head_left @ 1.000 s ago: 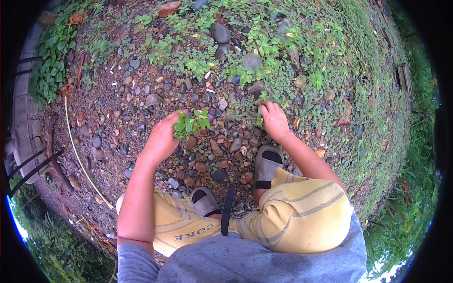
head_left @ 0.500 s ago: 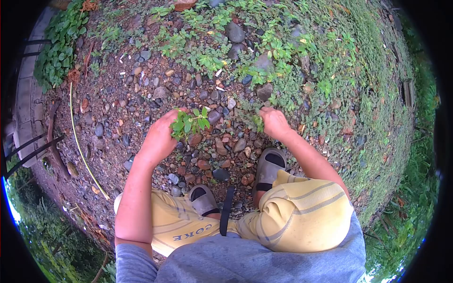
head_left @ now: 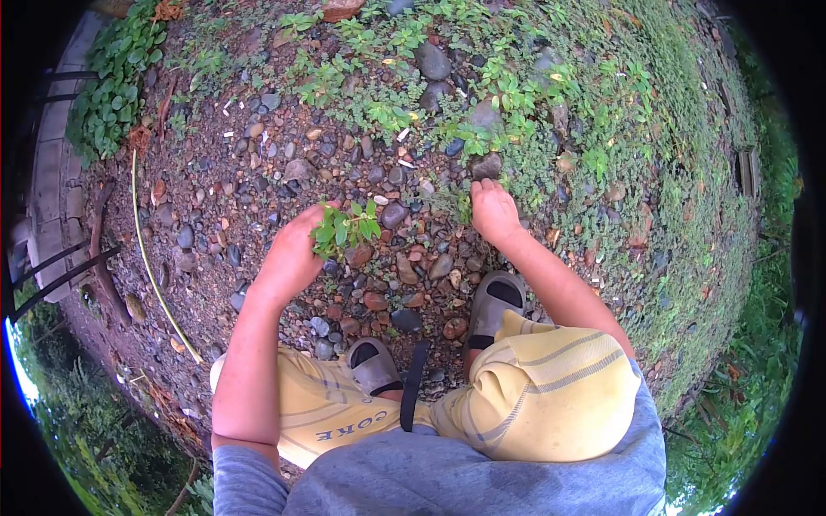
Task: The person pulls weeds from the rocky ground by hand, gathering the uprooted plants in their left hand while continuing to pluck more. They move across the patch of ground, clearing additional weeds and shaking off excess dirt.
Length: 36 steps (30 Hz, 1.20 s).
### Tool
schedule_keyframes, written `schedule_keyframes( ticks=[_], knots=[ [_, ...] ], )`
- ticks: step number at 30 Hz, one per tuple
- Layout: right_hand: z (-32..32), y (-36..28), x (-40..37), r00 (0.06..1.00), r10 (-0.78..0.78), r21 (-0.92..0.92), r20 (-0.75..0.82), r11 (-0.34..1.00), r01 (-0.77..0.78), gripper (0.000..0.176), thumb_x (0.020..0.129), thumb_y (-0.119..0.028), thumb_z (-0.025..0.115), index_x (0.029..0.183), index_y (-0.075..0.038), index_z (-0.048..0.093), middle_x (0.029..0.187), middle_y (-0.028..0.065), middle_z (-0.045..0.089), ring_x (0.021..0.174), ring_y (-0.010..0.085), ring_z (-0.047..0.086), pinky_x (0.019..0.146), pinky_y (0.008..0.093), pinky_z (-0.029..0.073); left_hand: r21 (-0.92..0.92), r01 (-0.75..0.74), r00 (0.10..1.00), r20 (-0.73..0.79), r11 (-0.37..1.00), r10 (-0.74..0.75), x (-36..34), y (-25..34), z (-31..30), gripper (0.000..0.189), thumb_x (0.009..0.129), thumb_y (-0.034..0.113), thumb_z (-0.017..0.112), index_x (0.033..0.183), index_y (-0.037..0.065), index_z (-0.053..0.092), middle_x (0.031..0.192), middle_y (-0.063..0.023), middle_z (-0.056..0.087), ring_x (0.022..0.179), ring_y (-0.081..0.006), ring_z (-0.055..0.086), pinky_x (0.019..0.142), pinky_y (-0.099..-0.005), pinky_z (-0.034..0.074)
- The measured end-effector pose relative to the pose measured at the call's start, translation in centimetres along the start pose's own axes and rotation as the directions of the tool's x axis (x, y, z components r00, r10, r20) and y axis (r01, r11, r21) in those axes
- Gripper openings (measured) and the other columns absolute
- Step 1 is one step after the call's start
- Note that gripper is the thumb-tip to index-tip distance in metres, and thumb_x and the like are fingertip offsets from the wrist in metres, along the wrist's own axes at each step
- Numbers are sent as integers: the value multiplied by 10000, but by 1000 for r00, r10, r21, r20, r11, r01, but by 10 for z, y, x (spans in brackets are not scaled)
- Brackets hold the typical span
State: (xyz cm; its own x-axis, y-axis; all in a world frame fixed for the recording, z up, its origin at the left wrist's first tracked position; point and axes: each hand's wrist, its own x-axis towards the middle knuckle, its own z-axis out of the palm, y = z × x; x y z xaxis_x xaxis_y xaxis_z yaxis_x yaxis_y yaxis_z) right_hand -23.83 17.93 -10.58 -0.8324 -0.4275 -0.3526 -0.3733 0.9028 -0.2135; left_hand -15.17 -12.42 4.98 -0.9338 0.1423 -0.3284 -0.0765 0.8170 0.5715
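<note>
My left hand is closed around a small leafy weed, whose green leaves stick out to the right past the fingers. Low over the ground, my right hand has its fingers closed, touching or nearly touching a dark stone. A small green weed sprig shows along the left side of that hand and appears to be in its grip. The fingertips themselves are partly hidden. Pebbles lie on the soil between the two hands.
Low green weeds spread over the ground ahead and to the right. A dense leafy plant grows by a paved edge at left. A pale thin stem and a brown stick lie left. My sandals rest on stones.
My right hand has moved slightly forward, up to the dark stone, with the green sprig shifting along beside it. The left hand still holds its weed in nearly the same place.
</note>
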Motion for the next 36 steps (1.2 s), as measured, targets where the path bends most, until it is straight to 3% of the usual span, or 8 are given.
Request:
schedule_keyframes(
  ticks=[3,6,13,22,26,29,32,36],
  knots=[
    [-7,-2,12,997,59,25,43,998,-60,261,682,-39,606,940,2,589,932,192,619,921,342,606,820,401,488,11,-15,999,-35,1000,15,-1,1,0,378,776,-14,533,1150,31,558,1231,-151,555,1136,-329,524,960,-391,430],
    [-20,-2,23,975,47,-8,217,999,-46,211,693,-74,599,888,1,620,914,203,646,898,336,628,816,399,493,7,-17,999,-50,1000,17,-2,-1,2,374,752,-30,528,1122,14,563,1228,-155,553,1119,-335,530,948,-393,437],
    [-20,-5,24,975,18,-29,219,999,-12,196,706,-61,555,841,-15,690,870,199,668,879,321,651,815,386,510,-35,-6,1000,-22,999,5,-2,-4,2,370,750,-33,528,1116,10,563,1225,-158,555,1128,-335,524,957,-391,429],
    [-26,-4,-4,980,16,189,198,980,-54,199,706,-165,658,814,3,648,818,223,644,838,366,628,783,439,500,-39,20,999,-27,999,-21,-3,-5,-2,390,756,-25,525,1144,14,551,1209,-161,560,1102,-346,537,936,-395,438],
    [-28,-30,-29,875,-293,246,386,947,208,192,707,-170,614,812,-16,659,829,210,646,809,345,638,748,430,517,-34,27,998,-53,999,-29,-2,-6,-2,413,752,-30,524,1161,19,541,1205,-157,561,1099,-348,535,934,-401,435],
    [-20,-45,-30,881,-430,280,198,886,369,222,698,-104,606,899,-19,641,912,193,611,836,338,626,749,401,519,6,-9,998,-69,1000,9,-1,-4,-3,419,752,-32,521,1167,22,539,1206,-155,561,1101,-345,533,937,-402,433],
    [-18,-49,-5,935,-344,117,-81,929,352,266,720,-55,571,981,-13,597,983,172,559,885,331,609,747,392,520,34,-61,995,-76,998,63,2,-5,1,418,755,-35,516,1168,25,540,1208,-154,560,1105,-343,531,940,-401,431],
    [-4,-48,21,973,-184,41,-140,981,191,224,786,-48,505,1000,-4,552,1009,172,539,918,326,597,733,398,525,19,-54,997,-62,998,55,2,2,2,401,754,-42,515,1147,27,552,1207,-149,561,1105,-341,531,938,-400,434]
  ],
)
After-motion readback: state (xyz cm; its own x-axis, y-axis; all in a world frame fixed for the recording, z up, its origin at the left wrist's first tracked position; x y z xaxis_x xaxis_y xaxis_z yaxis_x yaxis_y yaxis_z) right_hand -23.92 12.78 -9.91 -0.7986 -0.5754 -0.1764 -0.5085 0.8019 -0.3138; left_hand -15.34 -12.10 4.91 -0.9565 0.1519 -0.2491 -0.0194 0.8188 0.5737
